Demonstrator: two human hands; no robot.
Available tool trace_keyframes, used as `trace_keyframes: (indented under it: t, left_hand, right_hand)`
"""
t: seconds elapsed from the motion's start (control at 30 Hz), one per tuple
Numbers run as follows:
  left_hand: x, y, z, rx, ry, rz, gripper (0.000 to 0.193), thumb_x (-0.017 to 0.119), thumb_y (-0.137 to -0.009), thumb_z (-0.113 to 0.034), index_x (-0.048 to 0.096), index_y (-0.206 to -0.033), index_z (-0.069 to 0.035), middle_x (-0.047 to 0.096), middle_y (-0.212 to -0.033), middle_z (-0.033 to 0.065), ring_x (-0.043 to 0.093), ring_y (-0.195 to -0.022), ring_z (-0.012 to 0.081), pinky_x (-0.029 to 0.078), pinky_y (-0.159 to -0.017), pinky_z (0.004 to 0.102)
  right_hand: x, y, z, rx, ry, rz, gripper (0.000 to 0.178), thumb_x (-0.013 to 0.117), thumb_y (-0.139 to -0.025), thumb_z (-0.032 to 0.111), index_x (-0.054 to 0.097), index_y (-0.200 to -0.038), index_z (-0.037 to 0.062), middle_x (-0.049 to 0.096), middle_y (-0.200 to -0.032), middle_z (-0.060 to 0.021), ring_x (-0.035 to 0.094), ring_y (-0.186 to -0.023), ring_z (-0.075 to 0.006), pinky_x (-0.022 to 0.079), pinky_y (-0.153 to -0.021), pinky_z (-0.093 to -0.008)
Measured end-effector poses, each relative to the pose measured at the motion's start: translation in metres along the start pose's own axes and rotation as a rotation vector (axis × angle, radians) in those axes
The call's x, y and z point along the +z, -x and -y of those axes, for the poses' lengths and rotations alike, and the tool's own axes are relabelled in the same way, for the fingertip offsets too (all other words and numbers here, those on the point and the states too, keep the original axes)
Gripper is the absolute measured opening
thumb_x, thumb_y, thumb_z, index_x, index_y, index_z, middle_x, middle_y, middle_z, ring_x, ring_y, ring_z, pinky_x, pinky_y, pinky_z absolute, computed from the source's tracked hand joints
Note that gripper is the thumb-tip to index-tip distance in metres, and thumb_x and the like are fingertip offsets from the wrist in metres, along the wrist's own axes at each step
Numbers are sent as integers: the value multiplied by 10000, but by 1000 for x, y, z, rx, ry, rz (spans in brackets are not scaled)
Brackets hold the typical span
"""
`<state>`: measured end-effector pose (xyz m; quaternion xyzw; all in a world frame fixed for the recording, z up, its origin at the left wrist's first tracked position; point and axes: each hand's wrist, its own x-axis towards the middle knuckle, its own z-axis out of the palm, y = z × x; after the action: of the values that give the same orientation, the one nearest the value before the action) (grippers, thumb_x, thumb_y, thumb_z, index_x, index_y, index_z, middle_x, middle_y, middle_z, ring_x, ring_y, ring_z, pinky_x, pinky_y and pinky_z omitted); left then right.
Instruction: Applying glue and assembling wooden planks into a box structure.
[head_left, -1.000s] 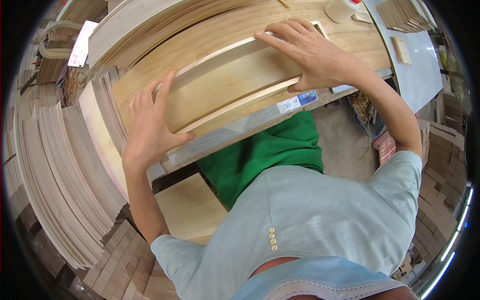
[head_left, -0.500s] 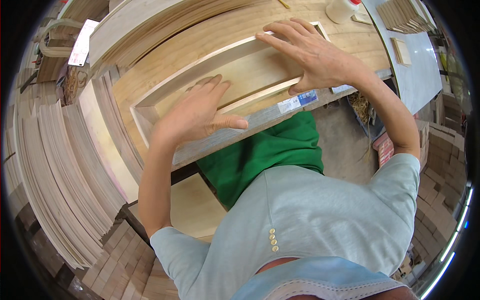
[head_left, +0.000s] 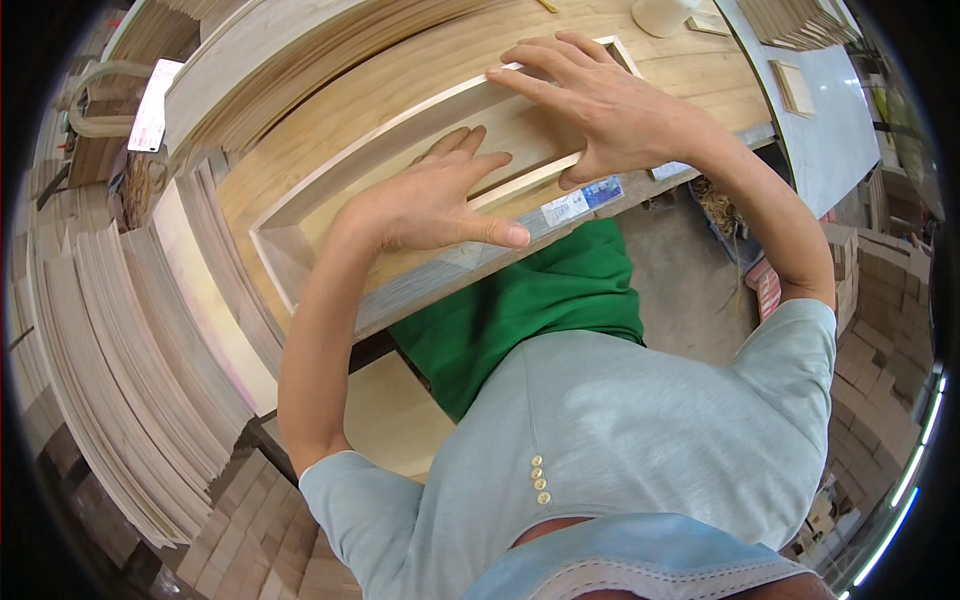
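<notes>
A long, shallow wooden box (head_left: 372, 140) with low pale walls lies at a slant on the workbench. My left hand (head_left: 425, 205) is over its near wall, fingers spread toward the inside and thumb stretched out on the near side; nothing is in it. Farther right, my right hand (head_left: 615, 105) spans the box's right part with fingers apart. Its fingertips are by the far wall and its thumb is at the near wall. Whether either hand presses on the wood cannot be made out. My right hand and forearm hide part of the box's right end.
Stacked thin boards (head_left: 330, 45) lie behind the box, and tall board stacks (head_left: 130, 340) stand at the left. A white jar (head_left: 662, 15) is at the back right. Small wooden pieces (head_left: 793, 88) lie on a grey surface (head_left: 825, 140). The bench's front edge carries a blue-and-white label (head_left: 582, 200).
My left hand has moved right along the box, closer to my right hand. My right hand keeps its spread pose over the right part. The whole view has shifted slightly.
</notes>
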<state>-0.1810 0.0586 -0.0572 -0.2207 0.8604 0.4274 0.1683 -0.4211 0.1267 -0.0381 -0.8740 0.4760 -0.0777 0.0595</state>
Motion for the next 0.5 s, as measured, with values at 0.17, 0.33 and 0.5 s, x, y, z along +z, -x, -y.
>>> trace_keyframes:
  t: [0.17, 0.33, 0.5]
  left_hand:
    - [-3, 12, -10, 2, 41, -34, 1088, 696, -639, -691, 359, -1426, -19, 219, -1488, 316, 174, -1412, 418, 232, -1136, 468]
    - [-5, 100, -14, 89, -146, -484, 1103, 894, -491, -317, 361, -1425, -68, 354, -1448, 209, 302, -1348, 398, 292, -1102, 463]
    - [-1, 126, 22, -286, -328, -551, 1209, 874, -441, -173, 261, -1480, -96, 389, -1377, 156, 367, -1283, 338, 278, -1089, 430]
  right_hand:
    - [-1, 3, 0, -16, -7, 14, 1091, 822, -509, 285, 306, -1450, 90, 390, -1392, -200, 350, -1317, -346, 254, -1123, -468]
    - [-7, 31, -17, 77, 42, 13, 1100, 826, -521, 276, 285, -1463, 102, 374, -1412, -183, 312, -1349, -323, 242, -1125, -473]
    - [-3, 25, -18, 91, 61, 23, 1070, 820, -540, 262, 297, -1461, 111, 404, -1385, -152, 344, -1322, -307, 249, -1118, -461]
